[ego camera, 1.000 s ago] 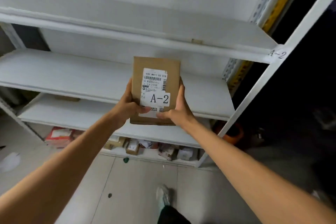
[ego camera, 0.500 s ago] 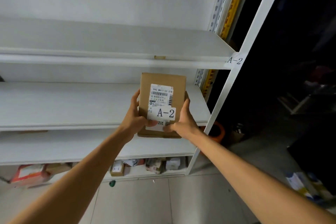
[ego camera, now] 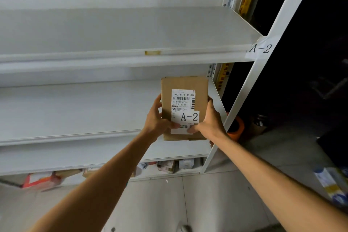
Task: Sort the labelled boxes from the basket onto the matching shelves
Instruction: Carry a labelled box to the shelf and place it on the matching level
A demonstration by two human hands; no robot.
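We hold the cardboard box (ego camera: 184,83) between both hands, in the air in front of the right end of the middle shelf (ego camera: 75,107). It sits below the front edge of the upper shelf (ego camera: 113,32), whose right front corner carries the A-2 tag (ego camera: 260,49). The box's own A-2 sticker (ego camera: 189,117) faces us and matches that tag, so we judge the coming move to be a lift up and forward over that edge. The goal lies above the hands and a little to their right. The box stands on end, its long axis pointing up toward the shelf, so it should go in top edge first. Our left hand (ego camera: 155,120) grips the lower left side and our right hand (ego camera: 211,120) the lower right. On each, the fingers (ego camera: 210,102) curl round a long edge and the thumb (ego camera: 194,129) presses on the front face. Both arms reach up, nearly straight. The right hand is the nearer to the tagged corner and to the white post (ego camera: 244,88) beside it.
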